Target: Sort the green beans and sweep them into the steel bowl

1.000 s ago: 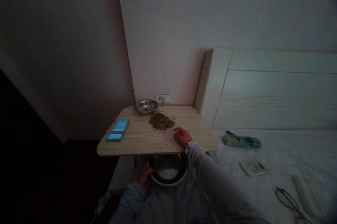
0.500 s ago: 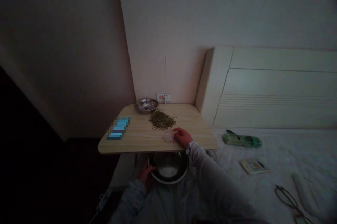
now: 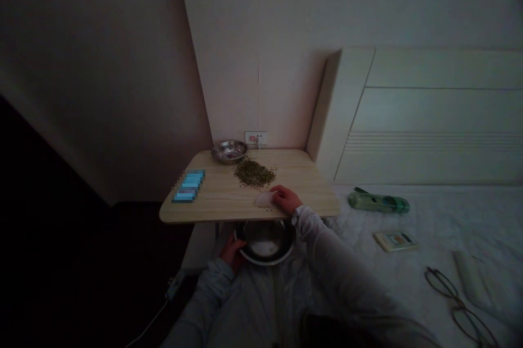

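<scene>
A metal bowl [image 3: 266, 240] is tucked just under the table's front edge, and my left hand [image 3: 232, 252] grips its left rim. Above it, on the wooden table [image 3: 216, 203], my right hand [image 3: 287, 200] pinches a thin, pale, translucent flat piece [image 3: 265, 199] held low against the tabletop. A few loose grains lie along the front of that piece. Farther back spreads a heap of small green beans [image 3: 254, 173], apart from my right fingers. Another shallow metal bowl [image 3: 229, 152] stands at the back left, touching the heap's edge or close to it.
A phone with a blurred lit screen [image 3: 189, 186] lies on the table's left side. To the right, the bed [image 3: 351, 239] bears a green bottle [image 3: 378, 202], a white phone [image 3: 395, 240] and eyeglasses [image 3: 457, 301]. A wall socket [image 3: 256, 138] is behind the table.
The whole scene sits higher in the picture, as my head view has tipped down a little. Both hands keep their holds, and the bean heap looks the same.
</scene>
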`<action>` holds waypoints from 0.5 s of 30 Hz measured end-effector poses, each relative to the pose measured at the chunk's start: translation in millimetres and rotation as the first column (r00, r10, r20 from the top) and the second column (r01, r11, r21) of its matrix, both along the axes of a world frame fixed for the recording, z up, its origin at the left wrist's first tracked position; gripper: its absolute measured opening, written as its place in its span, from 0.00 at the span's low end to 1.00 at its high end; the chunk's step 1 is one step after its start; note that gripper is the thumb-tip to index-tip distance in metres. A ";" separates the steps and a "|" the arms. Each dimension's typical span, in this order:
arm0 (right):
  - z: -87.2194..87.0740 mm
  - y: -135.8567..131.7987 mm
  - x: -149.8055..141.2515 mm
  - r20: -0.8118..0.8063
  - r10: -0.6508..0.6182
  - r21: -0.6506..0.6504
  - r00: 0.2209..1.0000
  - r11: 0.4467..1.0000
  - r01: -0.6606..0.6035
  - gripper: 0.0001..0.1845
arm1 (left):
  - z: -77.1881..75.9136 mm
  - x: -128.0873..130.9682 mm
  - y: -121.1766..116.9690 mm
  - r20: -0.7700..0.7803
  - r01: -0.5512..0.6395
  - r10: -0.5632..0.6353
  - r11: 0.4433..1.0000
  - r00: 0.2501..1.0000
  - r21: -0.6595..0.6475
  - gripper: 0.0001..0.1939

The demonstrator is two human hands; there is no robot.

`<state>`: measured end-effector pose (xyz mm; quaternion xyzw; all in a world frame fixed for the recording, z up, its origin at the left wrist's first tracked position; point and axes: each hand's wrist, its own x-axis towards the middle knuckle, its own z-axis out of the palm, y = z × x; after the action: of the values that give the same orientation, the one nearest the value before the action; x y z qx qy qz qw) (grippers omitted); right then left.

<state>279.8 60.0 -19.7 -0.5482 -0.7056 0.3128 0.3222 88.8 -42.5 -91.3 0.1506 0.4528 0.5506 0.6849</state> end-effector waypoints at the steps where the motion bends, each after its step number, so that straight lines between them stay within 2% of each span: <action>1: 0.9 -0.8 -0.2 0.000 0.005 -0.001 1.000 1.000 -0.005 0.14 | 0.5 0.3 0.1 -0.001 -0.001 0.001 1.000 1.000 -0.002 0.32; 15: 2.7 -2.7 1.1 0.013 0.045 -0.012 0.999 0.999 -0.045 0.14 | -1.1 -0.5 1.1 -0.024 0.006 -0.006 1.000 1.000 0.018 0.31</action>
<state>280.9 57.4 -17.0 -0.5361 -0.7179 0.3204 0.3075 88.2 -41.5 -92.4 0.1647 0.4557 0.5507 0.6797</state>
